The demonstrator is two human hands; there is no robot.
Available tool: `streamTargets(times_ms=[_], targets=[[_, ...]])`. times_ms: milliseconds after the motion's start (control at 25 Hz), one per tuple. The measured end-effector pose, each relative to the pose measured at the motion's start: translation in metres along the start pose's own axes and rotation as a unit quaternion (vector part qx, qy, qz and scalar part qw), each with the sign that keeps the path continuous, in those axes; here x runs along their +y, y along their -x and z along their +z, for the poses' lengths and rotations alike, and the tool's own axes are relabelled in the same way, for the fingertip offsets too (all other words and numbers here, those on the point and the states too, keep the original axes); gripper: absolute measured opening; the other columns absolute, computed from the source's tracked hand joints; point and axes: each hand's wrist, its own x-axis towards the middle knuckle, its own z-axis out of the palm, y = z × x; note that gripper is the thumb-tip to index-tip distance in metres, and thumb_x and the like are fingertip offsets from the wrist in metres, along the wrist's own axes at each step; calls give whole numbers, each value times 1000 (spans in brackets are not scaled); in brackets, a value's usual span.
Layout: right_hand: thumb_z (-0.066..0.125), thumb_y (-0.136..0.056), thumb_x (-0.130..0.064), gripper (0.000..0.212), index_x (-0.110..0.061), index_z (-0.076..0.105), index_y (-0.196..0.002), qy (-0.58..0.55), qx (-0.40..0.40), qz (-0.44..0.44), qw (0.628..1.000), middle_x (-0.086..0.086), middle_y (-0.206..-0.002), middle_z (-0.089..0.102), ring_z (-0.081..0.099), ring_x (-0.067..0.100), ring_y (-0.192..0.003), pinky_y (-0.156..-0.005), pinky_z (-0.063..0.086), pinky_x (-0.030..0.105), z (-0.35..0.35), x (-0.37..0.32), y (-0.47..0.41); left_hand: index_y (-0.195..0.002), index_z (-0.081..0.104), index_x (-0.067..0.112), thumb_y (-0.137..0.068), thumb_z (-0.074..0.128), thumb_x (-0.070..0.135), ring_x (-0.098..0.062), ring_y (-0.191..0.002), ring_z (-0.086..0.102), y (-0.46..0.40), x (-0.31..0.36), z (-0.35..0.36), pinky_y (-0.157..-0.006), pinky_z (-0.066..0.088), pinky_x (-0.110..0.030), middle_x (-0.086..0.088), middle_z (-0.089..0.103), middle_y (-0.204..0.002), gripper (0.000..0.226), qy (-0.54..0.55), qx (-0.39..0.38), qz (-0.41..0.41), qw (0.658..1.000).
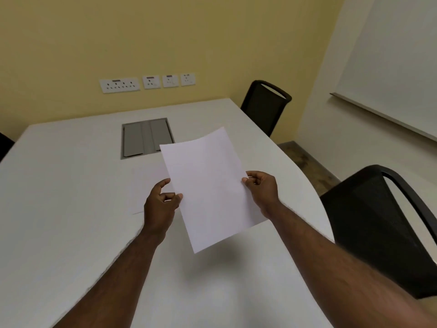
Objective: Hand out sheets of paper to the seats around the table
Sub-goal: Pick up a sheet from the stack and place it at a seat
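Note:
I hold a blank white sheet of paper (208,185) in the air over the white table (71,185), tilted with its far end slightly curled. My left hand (160,204) pinches the sheet's left edge with the thumb on top. My right hand (262,188) pinches the right edge between thumb and fingers. A second white sheet (147,178) seems to lie flat on the table just beyond my left hand, faint against the tabletop and partly hidden by the held sheet.
A grey cable hatch (146,137) is set into the table's middle. One black chair (264,102) stands at the far right corner, another (369,221) at the near right side. A dark chair part (4,144) shows at the left edge. Wall sockets (146,82) and a whiteboard (390,67) line the walls.

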Motion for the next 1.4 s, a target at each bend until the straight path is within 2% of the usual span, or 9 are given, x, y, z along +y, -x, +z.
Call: streamTargets(times_ms=[160,360,560,760,960,1040,1160,1280,1400], targets=[[71,-84,-10,22,-6,70,-106,47,-25,13,998,5,-87,67,60,17,-84,-90,51,36,-44,44,-45,-135,37,48,-77,74,13,-19,-82,66,16,-36,74,-70,47,-22,0,70,-78,77,-24,2,-33,999],[72,-83,-11,21,-8,72,-103,118,-60,14,991,-3,-79,65,58,12,-80,-84,48,27,-86,102,-106,-141,13,58,-76,76,9,-10,-74,64,29,-83,160,-68,45,-15,-2,69,-80,103,-58,2,-48,997],[71,-83,-10,18,-7,73,-100,191,-100,12,976,9,-94,73,65,19,-93,-86,49,27,-103,154,-152,-139,45,32,-74,78,8,-5,-60,49,38,-125,219,-65,40,0,0,49,-69,76,-120,-38,-86,988],[68,-84,-13,18,-11,72,-102,283,-153,4,947,7,-104,72,64,20,-100,-83,46,27,-106,194,-177,-136,52,19,-74,80,15,-8,-67,55,53,-156,260,-64,41,-6,2,53,-70,68,-164,-58,-143,974],[62,-89,-24,29,-17,63,-116,384,-193,-19,903,3,-120,66,55,23,-117,-97,42,38,-103,219,-181,-141,44,14,-77,78,20,-19,-79,62,64,-175,286,-82,46,-27,-6,62,-79,73,-170,-46,-181,968],[59,-91,-30,45,-17,50,-133,438,-226,-41,869,3,-139,54,43,26,-132,-106,33,41,-105,229,-176,-143,42,14,-79,76,27,-20,-82,66,64,-179,289,-86,48,-30,-8,67,-81,74,-184,-35,-189,964],[58,-92,-35,70,-14,24,-150,504,-264,-83,818,3,-160,22,13,27,-148,-116,16,47,-107,241,-163,-145,35,26,-78,68,53,-14,-79,67,65,-182,287,-78,49,-29,0,71,-75,80,-273,-56,-189,942],[48,-97,-34,70,-14,10,-153,524,-279,-99,798,2,-164,0,-7,27,-150,-119,2,51,-108,248,-155,-145,29,39,-76,57,68,-22,-105,63,66,-187,281,-86,51,-36,-2,69,-112,80,-399,-94,-176,895],[38,-102,-30,60,-14,11,-153,529,-309,-94,785,1,-164,1,-6,27,-150,-120,2,50,-108,251,-153,-147,29,36,-76,53,71,-26,-125,42,66,-194,277,-97,42,-41,-5,43,-139,83,-522,-96,-69,845]])
